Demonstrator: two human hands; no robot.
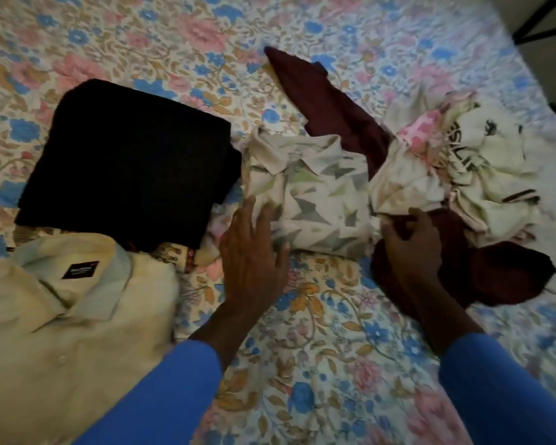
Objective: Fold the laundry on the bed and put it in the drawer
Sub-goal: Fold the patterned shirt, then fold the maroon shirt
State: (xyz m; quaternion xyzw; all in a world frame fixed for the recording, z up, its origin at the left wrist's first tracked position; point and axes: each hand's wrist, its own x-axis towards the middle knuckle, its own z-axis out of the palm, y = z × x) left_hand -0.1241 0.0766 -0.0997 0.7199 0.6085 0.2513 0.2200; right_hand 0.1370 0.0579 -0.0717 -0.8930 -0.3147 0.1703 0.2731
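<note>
- Risk: the patterned shirt point(312, 194) lies folded on the bed point(302, 348), its right side touching the maroon cloth point(328, 101) and the crumpled white cloth point(482, 175). Lifted from one side only, the fold would likely fall open.
- Risk: the shirt's right edge meets the loose pile. A snag there could drag the maroon cloth along or pull the collar askew.
- Risk: slid left, the shirt could bump the black garment point(132, 155) just beside it. The cream shirt point(61, 316) sits in front of that one.
- Left hand point(254, 252): palm down, fingers straight, tips resting on the shirt's left edge. It grasps nothing.
- Right hand point(411, 248): fingers curled over the maroon cloth at the shirt's right corner. Blur hides whether they pinch anything, so I cannot tell.
- Drawer: not in view.
</note>
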